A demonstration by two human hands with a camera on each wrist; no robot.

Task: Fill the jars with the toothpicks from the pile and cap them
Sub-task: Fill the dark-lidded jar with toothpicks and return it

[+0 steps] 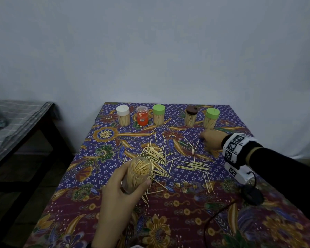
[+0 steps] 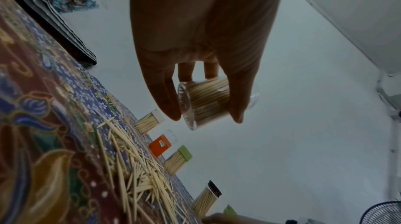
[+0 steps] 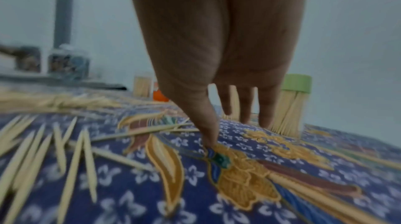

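My left hand grips an uncapped clear jar packed with toothpicks, held just above the near edge of the toothpick pile. In the left wrist view the jar sits between my thumb and fingers. My right hand reaches to the back right, fingers straight and touching the cloth beside a green-capped jar; the right wrist view shows its fingertips on the cloth in front of that jar, holding nothing. Along the back stand white-capped, orange, green-capped and brown-capped jars.
Loose toothpicks lie scattered right of the pile on the patterned tablecloth. A black cable with a round piece lies at the near right. A dark side table with a grey checked cloth stands to the left.
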